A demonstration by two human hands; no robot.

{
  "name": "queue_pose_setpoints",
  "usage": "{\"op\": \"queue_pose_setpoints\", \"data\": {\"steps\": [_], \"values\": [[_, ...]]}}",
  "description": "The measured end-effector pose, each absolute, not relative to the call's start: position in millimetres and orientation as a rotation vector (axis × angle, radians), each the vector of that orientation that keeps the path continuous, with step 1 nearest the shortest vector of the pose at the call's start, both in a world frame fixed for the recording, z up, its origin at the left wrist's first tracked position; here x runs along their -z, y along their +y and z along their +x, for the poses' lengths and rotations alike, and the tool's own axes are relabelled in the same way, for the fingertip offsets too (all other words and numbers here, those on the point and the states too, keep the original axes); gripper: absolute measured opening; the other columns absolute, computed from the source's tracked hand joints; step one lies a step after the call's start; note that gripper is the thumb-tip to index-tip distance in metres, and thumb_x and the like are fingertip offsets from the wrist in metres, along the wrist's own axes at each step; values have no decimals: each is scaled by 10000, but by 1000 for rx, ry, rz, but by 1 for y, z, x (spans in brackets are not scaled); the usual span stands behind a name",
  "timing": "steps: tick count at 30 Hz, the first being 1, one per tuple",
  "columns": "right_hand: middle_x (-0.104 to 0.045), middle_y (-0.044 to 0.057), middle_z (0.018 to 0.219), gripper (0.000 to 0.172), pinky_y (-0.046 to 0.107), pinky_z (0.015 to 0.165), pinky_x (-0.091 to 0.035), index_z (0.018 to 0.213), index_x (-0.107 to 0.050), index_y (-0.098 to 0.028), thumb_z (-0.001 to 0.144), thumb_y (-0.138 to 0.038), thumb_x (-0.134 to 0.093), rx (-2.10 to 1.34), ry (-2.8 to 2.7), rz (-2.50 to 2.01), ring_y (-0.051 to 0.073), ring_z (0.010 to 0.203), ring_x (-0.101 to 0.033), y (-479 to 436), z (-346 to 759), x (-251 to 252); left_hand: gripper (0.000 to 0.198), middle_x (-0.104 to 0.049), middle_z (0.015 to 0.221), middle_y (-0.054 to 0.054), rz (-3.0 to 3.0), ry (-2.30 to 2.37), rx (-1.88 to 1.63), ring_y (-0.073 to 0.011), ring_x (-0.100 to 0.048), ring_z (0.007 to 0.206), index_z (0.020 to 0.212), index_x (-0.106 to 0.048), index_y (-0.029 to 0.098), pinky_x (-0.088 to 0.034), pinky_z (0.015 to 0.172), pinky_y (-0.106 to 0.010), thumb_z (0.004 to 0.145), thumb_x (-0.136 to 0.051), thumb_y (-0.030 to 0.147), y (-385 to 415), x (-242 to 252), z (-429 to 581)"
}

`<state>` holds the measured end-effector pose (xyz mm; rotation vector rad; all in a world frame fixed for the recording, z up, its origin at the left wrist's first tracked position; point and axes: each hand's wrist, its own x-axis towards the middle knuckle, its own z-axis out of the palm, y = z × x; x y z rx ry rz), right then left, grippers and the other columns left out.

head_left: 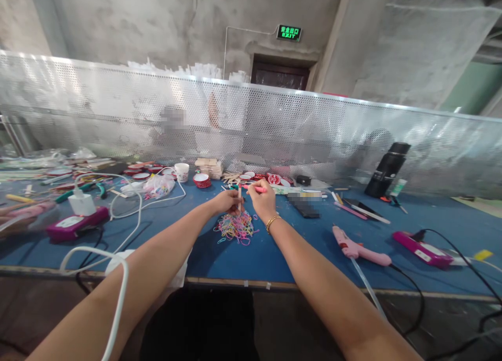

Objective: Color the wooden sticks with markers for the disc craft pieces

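My left hand (224,202) is closed on a pale wooden craft stick (239,199), which it holds upright. My right hand (264,200), with a gold bracelet at the wrist, grips a pinkish-red pen (257,188). The pen points left, and its tip is at or very close to the upper part of the stick; contact cannot be made out. Just below both hands, a loose pile of colourful paper clips (236,228) lies on the blue table (243,264).
Right of me lie a pink glue gun (355,247), a purple power strip (422,249) and a black bottle (388,170). Left are another purple power strip (65,226) and white cables. Behind my hands stand a paper cup (181,172), stacked wooden pieces (209,167) and a perforated metal screen (274,120).
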<state>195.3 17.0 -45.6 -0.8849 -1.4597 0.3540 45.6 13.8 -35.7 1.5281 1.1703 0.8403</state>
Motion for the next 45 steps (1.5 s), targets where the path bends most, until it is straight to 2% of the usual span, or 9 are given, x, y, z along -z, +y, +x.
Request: {"op": "queue_pose_setpoints", "data": {"steps": [13,25,33,45], "values": [[-638,-3,690,133,276,677,-449,724,-544,-222,782,-342,-541,-363,-1468,-870,172,680,-602,21,194,49,284,-682,643,-47,1513,1132,-841,-117,-623,478,820,-528,148,-439,466,-194,758,-706,361,19,39,43],[-644,-4,690,124,280,695,-446,712,-544,-222,780,-325,-553,-354,-1469,-879,178,698,-604,20,194,49,221,-678,647,-46,1536,1168,-842,-127,-622,484,845,-531,140,-453,477,-215,793,-662,311,14,36,45],[-639,-6,690,119,277,686,-447,718,-548,-223,780,-325,-550,-364,-1482,-852,175,684,-607,20,194,49,272,-679,639,-42,1527,1142,-841,-121,-625,481,791,-499,155,-448,464,-198,771,-688,351,16,38,45],[-639,-4,693,112,280,698,-451,712,-538,-226,779,-316,-540,-362,-1483,-850,176,696,-604,19,193,48,275,-681,639,-45,1528,1133,-828,-121,-623,484,819,-518,150,-446,470,-199,767,-694,355,17,38,43]]}}
